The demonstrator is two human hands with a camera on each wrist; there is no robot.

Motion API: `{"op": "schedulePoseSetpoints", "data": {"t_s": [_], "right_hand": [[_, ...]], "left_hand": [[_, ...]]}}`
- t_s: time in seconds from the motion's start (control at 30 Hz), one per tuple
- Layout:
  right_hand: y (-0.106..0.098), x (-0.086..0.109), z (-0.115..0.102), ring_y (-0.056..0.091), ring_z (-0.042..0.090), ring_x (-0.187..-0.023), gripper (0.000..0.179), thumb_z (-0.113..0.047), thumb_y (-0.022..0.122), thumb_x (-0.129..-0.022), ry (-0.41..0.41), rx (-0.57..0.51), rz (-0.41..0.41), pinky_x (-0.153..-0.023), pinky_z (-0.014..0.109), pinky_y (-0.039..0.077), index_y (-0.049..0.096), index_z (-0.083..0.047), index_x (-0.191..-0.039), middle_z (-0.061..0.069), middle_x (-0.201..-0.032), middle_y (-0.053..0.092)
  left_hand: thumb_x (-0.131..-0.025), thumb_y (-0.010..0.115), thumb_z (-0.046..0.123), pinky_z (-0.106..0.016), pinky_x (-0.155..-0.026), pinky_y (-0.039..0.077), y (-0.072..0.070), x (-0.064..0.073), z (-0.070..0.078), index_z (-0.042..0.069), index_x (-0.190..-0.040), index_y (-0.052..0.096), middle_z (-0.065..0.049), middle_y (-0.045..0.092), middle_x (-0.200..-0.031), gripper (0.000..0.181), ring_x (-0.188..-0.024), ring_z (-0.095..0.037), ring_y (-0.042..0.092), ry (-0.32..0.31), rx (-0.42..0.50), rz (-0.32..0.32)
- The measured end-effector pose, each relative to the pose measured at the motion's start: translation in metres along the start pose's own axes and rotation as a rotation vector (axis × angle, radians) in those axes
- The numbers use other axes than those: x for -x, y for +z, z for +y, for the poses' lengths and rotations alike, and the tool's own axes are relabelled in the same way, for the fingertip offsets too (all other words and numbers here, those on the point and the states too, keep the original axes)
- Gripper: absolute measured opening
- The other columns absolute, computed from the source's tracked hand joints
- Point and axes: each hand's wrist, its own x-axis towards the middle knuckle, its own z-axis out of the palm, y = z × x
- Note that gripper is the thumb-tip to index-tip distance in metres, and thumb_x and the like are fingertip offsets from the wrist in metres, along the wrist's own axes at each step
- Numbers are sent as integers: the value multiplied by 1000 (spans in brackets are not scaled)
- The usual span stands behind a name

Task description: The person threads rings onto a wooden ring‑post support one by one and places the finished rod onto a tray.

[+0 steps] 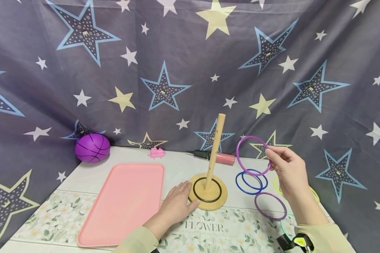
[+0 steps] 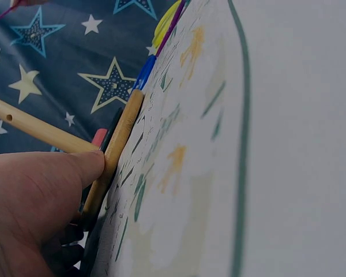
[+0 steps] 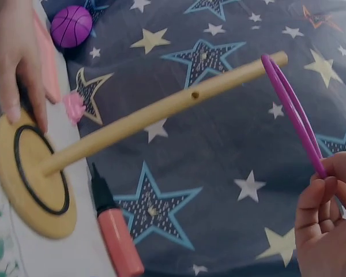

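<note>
1. A star-patterned curtain (image 1: 183,49) backs the bench (image 1: 178,168); everything being handled is on or just above the bench.
2. The pink tray (image 1: 123,203) lies flat to the left of the work, apart from the stand, so it seems unlikely to obstruct.
3. The wooden stand (image 1: 214,156) is upright, its peg rising from a round base. Good work here probably depends on keeping that base from sliding or tipping.
4. The left hand (image 1: 177,200) touches the base's rim with thumb and fingers apart. Steady, downward pressure should serve better than a sideways push.
5. The right hand (image 1: 289,172) is clamped on a purple ring, pinching its edge between thumb and fingers. A light pinch leaves the wrist free to tilt.
6. That purple ring (image 3: 296,118) is raised, steeply tilted, beside the peg's upper part and not around it. Turning it flatter and centring its opening above the peg's tip would likely avoid snagging.
7. The black ring (image 1: 207,201) lies flat on the base, around the peg; fingers are best kept outside it.
</note>
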Motion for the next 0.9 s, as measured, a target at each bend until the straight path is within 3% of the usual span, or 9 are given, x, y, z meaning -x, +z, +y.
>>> {"op": "schedulePoseSetpoints", "data": {"t_s": [0.47,0.9], "right_hand": [[38,-10,-21,63,12,-79,13,-4,83,-99,-49,-114,39,-68,18,58,83,-1,-112,4,-93,72],[69,-18,-33,61,13,-73,8,1,81,-99,-93,-167,74,-61,19,54,84,-1,-106,6,-85,70]], "left_hand": [[-107,70,48,-61,-132,26,0,1,0,-8,-163,45,-27,42,-170,83,-160,-44,37,-2,-7,8],[-107,71,47,-61,-132,27,-2,2,2,-9,-162,45,-28,43,-170,82,-160,-45,38,5,-5,9]]}}
